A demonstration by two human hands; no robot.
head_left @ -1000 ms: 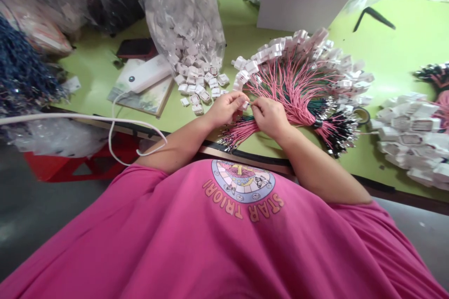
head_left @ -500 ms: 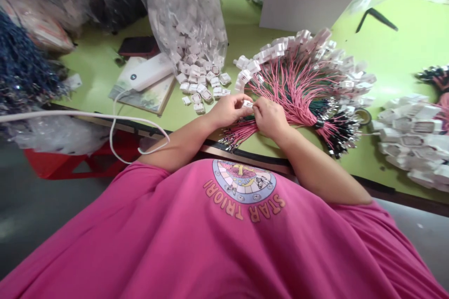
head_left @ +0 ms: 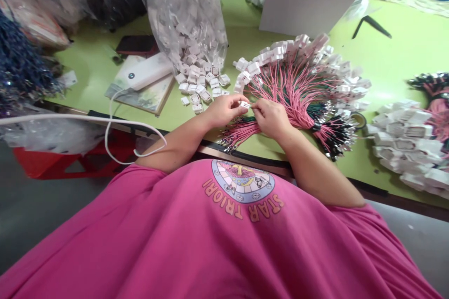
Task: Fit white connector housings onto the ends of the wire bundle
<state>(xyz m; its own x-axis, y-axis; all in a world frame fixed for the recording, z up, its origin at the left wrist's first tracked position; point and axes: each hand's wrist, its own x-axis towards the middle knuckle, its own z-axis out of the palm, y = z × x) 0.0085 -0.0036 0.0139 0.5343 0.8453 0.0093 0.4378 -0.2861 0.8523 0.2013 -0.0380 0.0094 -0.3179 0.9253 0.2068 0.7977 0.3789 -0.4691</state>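
Observation:
Between the thumb and fingers of my left hand point(head_left: 224, 110) is a small white connector housing point(head_left: 244, 104). My right hand point(head_left: 271, 117) pinches a thin wire point(head_left: 253, 106) close to the housing's right side; whether its end sits inside the housing cannot be made out. Under and beside both hands lie loose pink wire ends point(head_left: 242, 133) with metal tips. To the right spreads a bundle of pink and green wires point(head_left: 291, 86), bound by a black band point(head_left: 316, 126), with white housings point(head_left: 277, 51) on the far ends.
A clear plastic bag point(head_left: 187, 14) spills loose white housings point(head_left: 199, 86) left of my hands. A white power bank point(head_left: 149, 72) rests on a notebook point(head_left: 157, 98), its white cable point(head_left: 112, 121) crossing the table edge. A grey box point(head_left: 315, 4) stands behind; another wire bundle point(head_left: 407, 145) lies right.
My fingertips have drawn slightly apart, so a short length of wire now shows between the housing and my right hand. The view has shifted a little.

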